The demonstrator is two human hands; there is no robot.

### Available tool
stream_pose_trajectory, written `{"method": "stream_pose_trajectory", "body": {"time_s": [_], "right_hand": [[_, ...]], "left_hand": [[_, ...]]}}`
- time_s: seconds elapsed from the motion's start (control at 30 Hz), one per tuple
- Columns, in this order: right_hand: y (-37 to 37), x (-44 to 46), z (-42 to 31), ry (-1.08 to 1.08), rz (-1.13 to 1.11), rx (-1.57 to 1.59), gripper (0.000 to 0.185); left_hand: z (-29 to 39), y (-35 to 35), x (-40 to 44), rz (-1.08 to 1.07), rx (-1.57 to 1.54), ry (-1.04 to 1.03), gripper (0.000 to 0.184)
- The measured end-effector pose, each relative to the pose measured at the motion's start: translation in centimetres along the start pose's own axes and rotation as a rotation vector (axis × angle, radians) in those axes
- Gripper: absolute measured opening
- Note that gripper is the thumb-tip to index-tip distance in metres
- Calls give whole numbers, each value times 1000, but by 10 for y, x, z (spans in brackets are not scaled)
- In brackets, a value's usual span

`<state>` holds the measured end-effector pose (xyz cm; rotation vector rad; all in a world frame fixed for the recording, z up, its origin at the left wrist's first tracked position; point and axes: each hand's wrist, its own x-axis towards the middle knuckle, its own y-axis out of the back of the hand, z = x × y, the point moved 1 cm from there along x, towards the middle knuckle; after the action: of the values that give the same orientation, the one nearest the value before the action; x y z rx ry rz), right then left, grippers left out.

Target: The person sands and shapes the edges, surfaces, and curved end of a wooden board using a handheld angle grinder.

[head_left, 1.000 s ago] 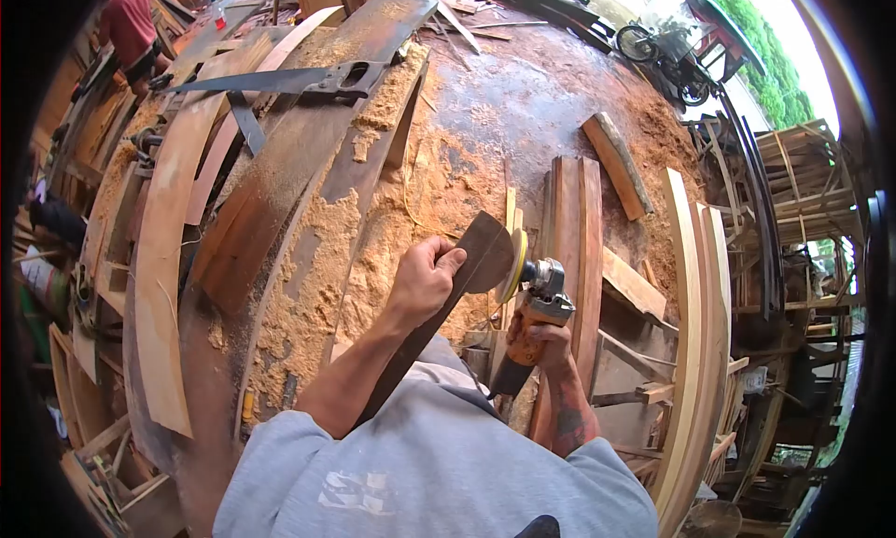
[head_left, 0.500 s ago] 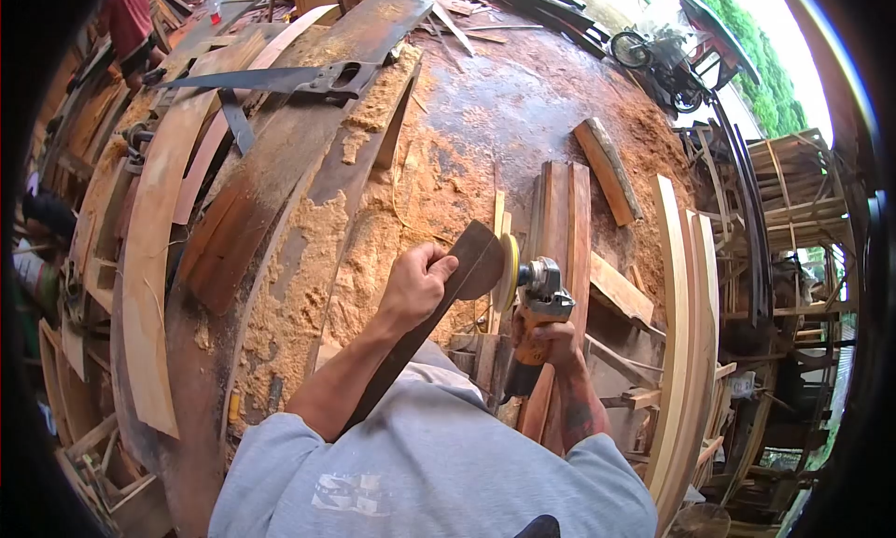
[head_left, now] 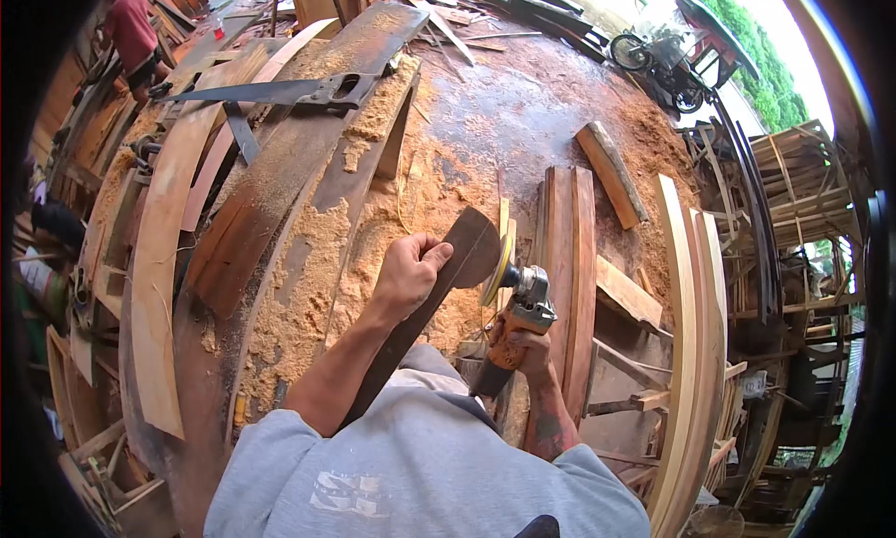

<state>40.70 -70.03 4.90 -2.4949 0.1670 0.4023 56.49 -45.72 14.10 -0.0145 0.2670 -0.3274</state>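
My left hand (head_left: 409, 275) is closed around a long dark wooden board (head_left: 474, 251) with a rounded end, its thumb along the near edge. The board's lower part runs back under my forearm against my shirt. My right hand (head_left: 530, 349) grips an orange-and-black angle grinder (head_left: 507, 351) by its body. A yellowish sanding disc (head_left: 502, 265) on the grinder stands at the board's rounded end, seen nearly edge-on. Whether disc and wood touch, I cannot tell for sure.
A sawdust-covered bench (head_left: 299, 286) lies to the left, with a handsaw (head_left: 317, 92) on it. Long planks (head_left: 684, 351) stand at the right. Further off are a short log (head_left: 611, 174), a motorcycle (head_left: 658, 62) and a person in a red shirt (head_left: 131, 25).
The grinder and my right hand have moved left, and the grinder leans more. The board's rounded end has shifted slightly left and up with my left hand.
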Motion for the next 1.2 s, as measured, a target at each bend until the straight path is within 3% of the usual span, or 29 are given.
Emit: {"method": "stream_pose_trajectory", "body": {"time_s": [0.17,0.5,0.57,0.7,0.77,1.03,1.1,1.2], "right_hand": [[2,-9,26,90,103,35,55],[-20,-15,51,222,123,103,48],[-25,-17,51,206,128,126,51],[-18,-22,48,237,64,80,52],[-4,-24,44,302,191,116,51],[-7,-22,52,312,193,145,51],[-20,-18,52,331,63,133,55],[-11,-14,57,275,65,61,57]], "left_hand": [[7,-8,-7,-16,-52,24,23],[10,-9,-14,-70,-204,67,19],[4,-15,-16,-92,-202,-3,18],[18,2,-21,-14,-129,22,18],[12,13,-14,-30,-151,23,18],[4,1,-5,-42,-133,60,23],[3,-6,-6,-41,-139,53,23],[5,-10,-8,-35,-131,35,23]]}}
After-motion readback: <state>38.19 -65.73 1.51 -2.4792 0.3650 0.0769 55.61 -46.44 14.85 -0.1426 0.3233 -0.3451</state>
